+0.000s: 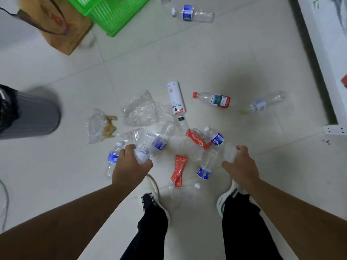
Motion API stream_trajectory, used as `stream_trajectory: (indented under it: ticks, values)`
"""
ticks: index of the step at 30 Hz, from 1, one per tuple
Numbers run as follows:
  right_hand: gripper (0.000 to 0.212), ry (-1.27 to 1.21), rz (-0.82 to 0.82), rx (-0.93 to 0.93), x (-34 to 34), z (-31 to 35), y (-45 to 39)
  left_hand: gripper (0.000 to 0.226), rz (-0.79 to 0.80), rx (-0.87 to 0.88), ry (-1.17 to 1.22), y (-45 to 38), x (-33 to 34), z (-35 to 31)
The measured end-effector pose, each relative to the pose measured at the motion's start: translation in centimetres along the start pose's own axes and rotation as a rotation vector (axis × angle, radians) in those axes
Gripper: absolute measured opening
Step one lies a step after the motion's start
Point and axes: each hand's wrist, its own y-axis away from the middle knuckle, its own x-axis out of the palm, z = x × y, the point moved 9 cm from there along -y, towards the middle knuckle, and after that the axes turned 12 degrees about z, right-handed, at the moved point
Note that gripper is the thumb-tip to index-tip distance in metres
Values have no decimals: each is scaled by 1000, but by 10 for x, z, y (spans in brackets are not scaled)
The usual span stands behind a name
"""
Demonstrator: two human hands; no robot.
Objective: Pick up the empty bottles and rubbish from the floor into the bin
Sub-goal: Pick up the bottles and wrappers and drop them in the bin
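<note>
Grey bin (37, 113) far left, well apart from pile, open floor (56, 166) between. Left hand (129, 162) closed round clear bottle (143, 149), long axis pointing away from body. Right hand (242, 164) gripping crumpled clear bottle (230, 153). Remaining bottles scattered ahead; wall base at right.

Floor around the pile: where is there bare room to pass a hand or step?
Bare tile lies between the grey bin and the plastic bag, and between the green basket and the white bottle. It is crowded between the hands, left and right.
</note>
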Motion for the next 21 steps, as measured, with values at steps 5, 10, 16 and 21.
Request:
stream_trajectory:
  ticks: [5, 10, 16, 21]
  values:
    - [65, 170, 15, -68, 9, 0, -85, 88, 52, 116, 9, -77, 49, -30]
    - [66, 271, -85, -90, 8, -13, -175, 84, 94, 105, -74, -191, 112, -70]
    - [80, 365, -33, -118, 52, -18, -221, 76, 84, 107, -34, -241, 139, -66]
    - [77, 267, -112, -123, 20, -7, -174, 66, 12, 119, 112, -193, 98, -53]
